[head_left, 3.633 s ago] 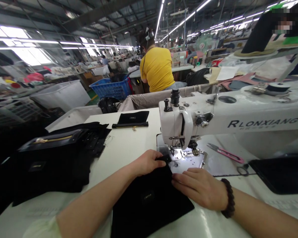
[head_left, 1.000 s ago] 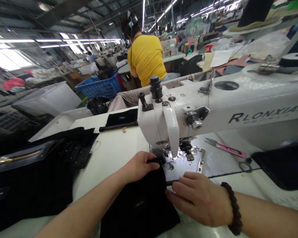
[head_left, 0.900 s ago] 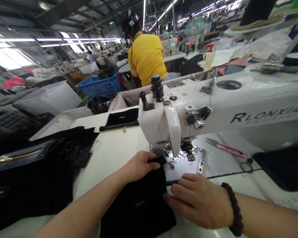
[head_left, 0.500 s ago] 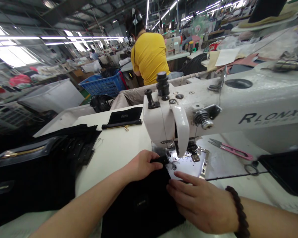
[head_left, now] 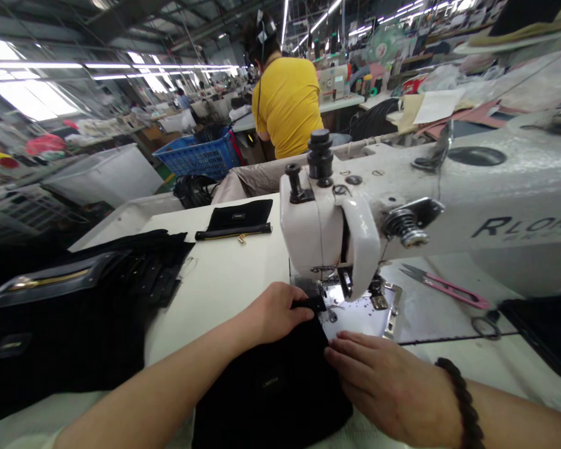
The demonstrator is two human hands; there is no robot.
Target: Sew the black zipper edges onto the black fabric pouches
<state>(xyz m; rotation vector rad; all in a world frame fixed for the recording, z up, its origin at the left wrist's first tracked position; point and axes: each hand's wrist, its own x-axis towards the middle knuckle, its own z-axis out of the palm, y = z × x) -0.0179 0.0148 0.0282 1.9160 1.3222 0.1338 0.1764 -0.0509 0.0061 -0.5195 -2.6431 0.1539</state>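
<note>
A black fabric piece [head_left: 273, 380] with a small label lies on the white table in front of the sewing machine [head_left: 355, 218]. My left hand [head_left: 273, 315] pinches the top corner of that piece, right by the presser foot [head_left: 330, 290]. My right hand [head_left: 393, 390], with a dark bead bracelet on the wrist, lies flat with fingers stretched on the fabric's right edge, just below the lit needle plate [head_left: 364, 312].
A stack of black zippered pieces [head_left: 75, 305] fills the left of the table. One black pouch with a zipper [head_left: 238, 221] lies further back. Pink thread snips [head_left: 444, 287] rest right of the needle. A person in a yellow shirt [head_left: 287, 106] sits behind, beside a blue basket [head_left: 201, 159].
Both hands have stayed on the black piece at the needle, its top corner held at the presser foot. My view has shifted left, so the machine head sits further right.
</note>
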